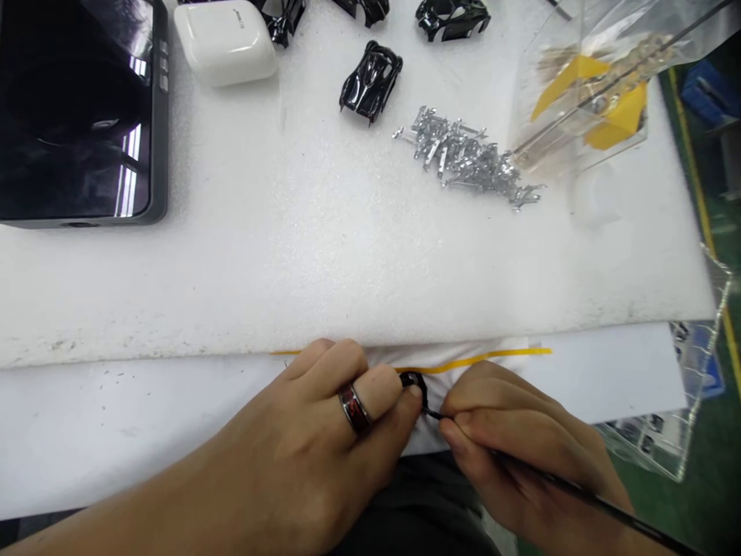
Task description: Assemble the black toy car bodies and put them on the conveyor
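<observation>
My left hand (329, 440), with a dark ring on one finger, pinches a small glossy black toy car part (413, 379) between thumb and forefinger. Most of that part is hidden by the fingers. In my right hand (515, 432) is a slim black tool (579, 494) shaped like a fine paintbrush, gripped near its front end. Its tip meets or nearly meets the black part; I cannot tell which. Both hands are just in front of the white foam sheet's near edge, over white paper or cloth. A yellow strip (475, 360) runs behind them.
On the white foam sheet (260, 255) lie several black toy car bodies (371, 81) and a heap of silvery small parts (468, 154). A dark-screened phone (75, 108) and a white earbud case (225, 42) are at left. At right stands a clear box (614, 139) with yellow inside.
</observation>
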{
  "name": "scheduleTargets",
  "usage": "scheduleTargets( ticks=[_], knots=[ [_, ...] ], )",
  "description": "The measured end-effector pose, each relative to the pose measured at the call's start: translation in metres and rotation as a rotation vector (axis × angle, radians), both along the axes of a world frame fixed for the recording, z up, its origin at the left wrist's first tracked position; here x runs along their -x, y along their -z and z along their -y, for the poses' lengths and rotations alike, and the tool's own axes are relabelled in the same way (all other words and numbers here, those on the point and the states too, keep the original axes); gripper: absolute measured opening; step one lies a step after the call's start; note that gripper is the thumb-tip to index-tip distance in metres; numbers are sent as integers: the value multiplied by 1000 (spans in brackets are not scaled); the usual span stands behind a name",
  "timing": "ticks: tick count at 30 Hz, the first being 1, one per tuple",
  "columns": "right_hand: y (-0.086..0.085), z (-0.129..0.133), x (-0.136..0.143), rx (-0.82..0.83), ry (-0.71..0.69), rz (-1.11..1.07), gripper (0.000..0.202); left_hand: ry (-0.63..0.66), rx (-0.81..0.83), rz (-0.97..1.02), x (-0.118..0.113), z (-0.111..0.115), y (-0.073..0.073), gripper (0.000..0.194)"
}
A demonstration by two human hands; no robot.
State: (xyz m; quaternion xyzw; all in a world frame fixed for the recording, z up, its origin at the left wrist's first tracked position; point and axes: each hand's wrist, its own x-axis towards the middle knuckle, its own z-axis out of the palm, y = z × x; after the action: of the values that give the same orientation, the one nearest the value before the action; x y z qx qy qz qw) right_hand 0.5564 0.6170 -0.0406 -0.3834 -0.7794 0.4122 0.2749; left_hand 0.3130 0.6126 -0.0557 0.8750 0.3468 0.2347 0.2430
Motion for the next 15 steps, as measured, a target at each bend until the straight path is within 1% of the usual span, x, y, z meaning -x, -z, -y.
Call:
scheduleTargets(
  ticks=[4,10,12,13,14,15],
  knots=[
    [-1,1,-1,13,-6,14,26,4,-4,1,1,-2,-2,31],
    [-1,-5,6,-74,-2,-26,31,38,15,-24,2,-11,-12,24],
    [2,-4,8,-55,3,-54,31,33,-9,-11,1,-12,-14,22],
    [3,-3,8,-35,23,-108,30,26,-16,2,1,-12,-14,21],
    [3,-1,8,-10,74,-186,26,16,-17,9,0,-11,-14,20],
    [3,1,8,14,160,-279,19,10,-16,10,0,-11,-13,19]
  ],
)
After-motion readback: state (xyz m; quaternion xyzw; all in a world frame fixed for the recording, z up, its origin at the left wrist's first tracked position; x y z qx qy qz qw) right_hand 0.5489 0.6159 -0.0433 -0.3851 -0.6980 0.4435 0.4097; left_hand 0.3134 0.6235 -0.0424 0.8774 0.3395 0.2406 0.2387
